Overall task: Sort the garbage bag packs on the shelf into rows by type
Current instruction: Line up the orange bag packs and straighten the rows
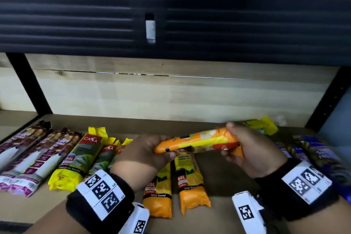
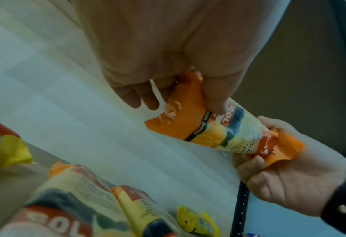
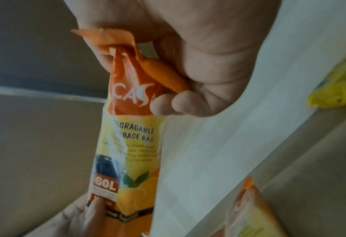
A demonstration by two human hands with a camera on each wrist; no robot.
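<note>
The left hand (image 1: 144,153) is curling its fingers (image 2: 214,99) and thumb round the plain bottom end of an orange pack (image 1: 197,143), and the right hand (image 1: 252,150) is pinching the crimped top end in its fingertips (image 3: 168,105), so the pack is hanging level in the air between them, crosswise above the middle of the shelf (image 1: 224,167).

The wrapper is creasing and bunching under both grips, which suggests thin, glossy film over a soft roll: light, yielding, not fragile, but probably slippery where the print is smooth. The crimped flaps at the ends are giving only a weak hold and might tear; the padded body just inside each seal looks like the safer place to grip.

Directly below, two orange packs (image 1: 191,182) of the same 60L lemon design are lying side by side toward the shelf's front edge. To their left, green-and-yellow packs (image 1: 76,161) are forming a row, and purple packs (image 1: 24,159) are filling the left end. Blue packs (image 1: 321,156) are lying at the right end, and one yellow pack (image 1: 266,125) is sitting near the back edge.
</note>
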